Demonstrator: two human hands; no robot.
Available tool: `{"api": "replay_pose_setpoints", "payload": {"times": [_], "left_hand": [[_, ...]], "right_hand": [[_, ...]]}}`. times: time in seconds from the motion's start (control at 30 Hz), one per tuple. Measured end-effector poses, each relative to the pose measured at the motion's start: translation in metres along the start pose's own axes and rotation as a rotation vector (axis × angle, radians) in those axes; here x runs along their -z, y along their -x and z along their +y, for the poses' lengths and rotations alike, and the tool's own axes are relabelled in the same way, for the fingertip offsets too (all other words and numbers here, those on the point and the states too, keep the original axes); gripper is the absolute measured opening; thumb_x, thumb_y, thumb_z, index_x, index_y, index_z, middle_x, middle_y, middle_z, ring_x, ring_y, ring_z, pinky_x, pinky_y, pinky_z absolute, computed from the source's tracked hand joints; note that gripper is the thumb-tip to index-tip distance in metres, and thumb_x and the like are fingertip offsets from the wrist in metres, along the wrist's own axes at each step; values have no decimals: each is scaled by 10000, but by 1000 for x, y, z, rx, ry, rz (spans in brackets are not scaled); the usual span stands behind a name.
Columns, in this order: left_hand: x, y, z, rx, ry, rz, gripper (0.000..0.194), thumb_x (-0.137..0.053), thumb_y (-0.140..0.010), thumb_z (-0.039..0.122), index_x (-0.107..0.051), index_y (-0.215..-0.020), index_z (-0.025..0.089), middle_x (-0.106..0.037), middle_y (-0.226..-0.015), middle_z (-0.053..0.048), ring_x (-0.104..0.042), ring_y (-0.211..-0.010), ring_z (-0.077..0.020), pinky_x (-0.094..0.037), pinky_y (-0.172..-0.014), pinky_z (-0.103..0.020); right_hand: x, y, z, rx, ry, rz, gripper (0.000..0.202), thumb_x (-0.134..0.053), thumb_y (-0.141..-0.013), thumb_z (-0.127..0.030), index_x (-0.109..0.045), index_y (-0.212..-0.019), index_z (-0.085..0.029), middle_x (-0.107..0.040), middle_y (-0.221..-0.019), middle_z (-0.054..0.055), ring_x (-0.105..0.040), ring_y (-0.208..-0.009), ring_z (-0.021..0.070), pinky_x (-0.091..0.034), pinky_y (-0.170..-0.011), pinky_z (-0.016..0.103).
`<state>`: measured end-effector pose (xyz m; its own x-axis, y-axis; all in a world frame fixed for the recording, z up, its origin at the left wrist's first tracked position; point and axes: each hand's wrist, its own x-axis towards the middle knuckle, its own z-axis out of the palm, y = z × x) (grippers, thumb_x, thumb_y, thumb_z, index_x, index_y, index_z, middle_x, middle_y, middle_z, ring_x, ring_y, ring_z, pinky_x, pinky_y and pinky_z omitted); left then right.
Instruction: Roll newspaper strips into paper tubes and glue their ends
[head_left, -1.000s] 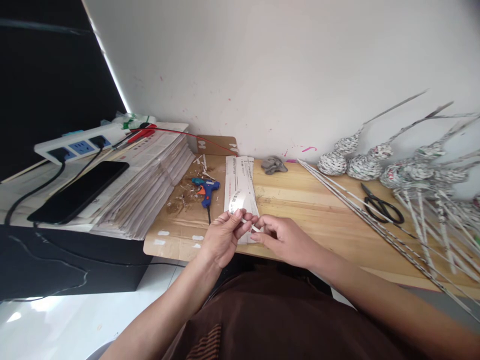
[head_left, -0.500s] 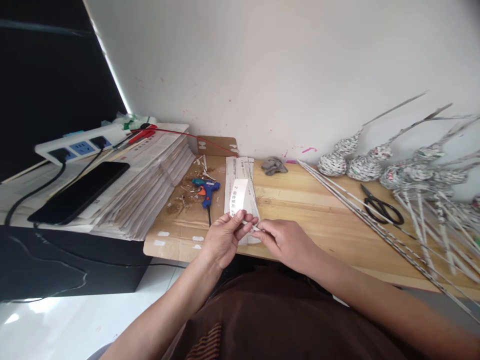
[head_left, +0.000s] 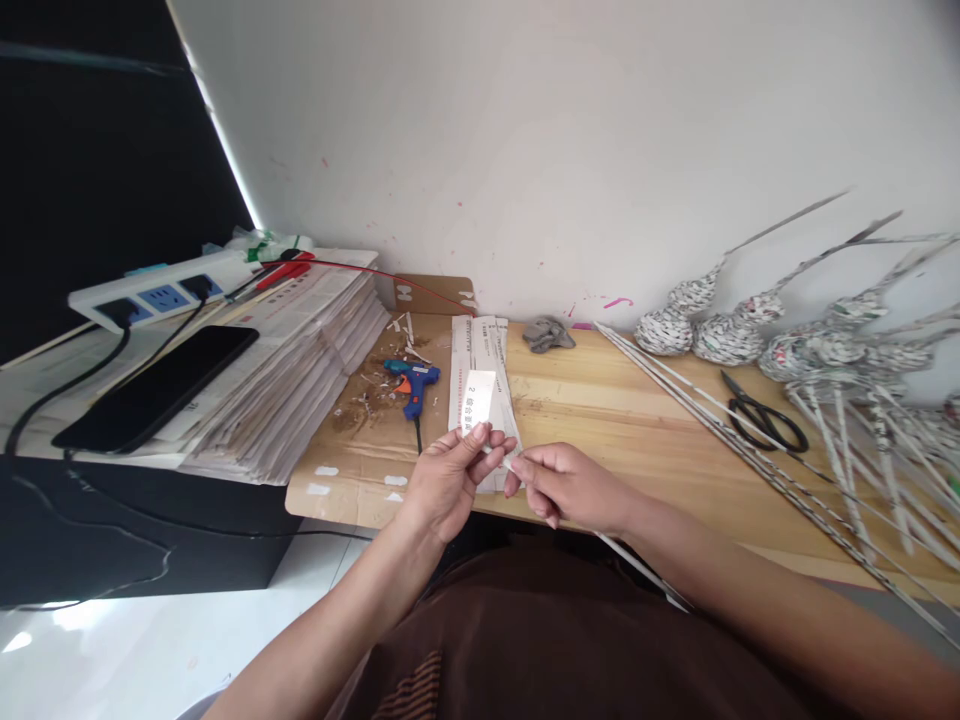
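Observation:
A printed paper strip (head_left: 480, 396) stands up from my left hand (head_left: 451, 472), pinched between its thumb and fingers. Below the pinch the strip narrows into a thin rolled paper tube (head_left: 637, 563), which runs to the lower right under my right wrist. My right hand (head_left: 566, 485) grips the tube close beside the left fingertips. Behind the hands, several flat newspaper strips (head_left: 487, 340) lie on the table. A blue glue gun (head_left: 420, 388) rests to their left on a cardboard sheet (head_left: 341, 490).
Stacked newspapers (head_left: 300, 400) at left carry a phone (head_left: 161, 385) and a power strip (head_left: 165, 297). A grey cloth (head_left: 547, 333) lies near the wall. To the right are black scissors (head_left: 765, 415), long paper sticks (head_left: 720, 430) and several woven paper gourds (head_left: 664, 330).
The upright end of the strip has become shorter and sits lower. My right hand has turned, its lower fingers loosening, and the tube's tail now shows below my right wrist.

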<state>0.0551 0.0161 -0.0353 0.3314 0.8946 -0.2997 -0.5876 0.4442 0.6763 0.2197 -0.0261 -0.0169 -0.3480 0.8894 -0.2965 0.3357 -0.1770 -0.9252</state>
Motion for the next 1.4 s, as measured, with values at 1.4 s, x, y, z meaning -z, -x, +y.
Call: {"api": "replay_pose_setpoints", "payload": {"times": [1.4], "left_hand": [[6, -1, -2, 10, 60, 95, 132, -762, -701, 174, -669, -754, 98, -712, -779, -77, -710, -828, -203, -580, -732, -217]], "right_hand": [[-6, -10, 6, 34, -14, 44, 407, -426, -899, -538, -574, -809, -170, -493, -558, -19, -431, -485, 95, -370, -509, 229]]}}
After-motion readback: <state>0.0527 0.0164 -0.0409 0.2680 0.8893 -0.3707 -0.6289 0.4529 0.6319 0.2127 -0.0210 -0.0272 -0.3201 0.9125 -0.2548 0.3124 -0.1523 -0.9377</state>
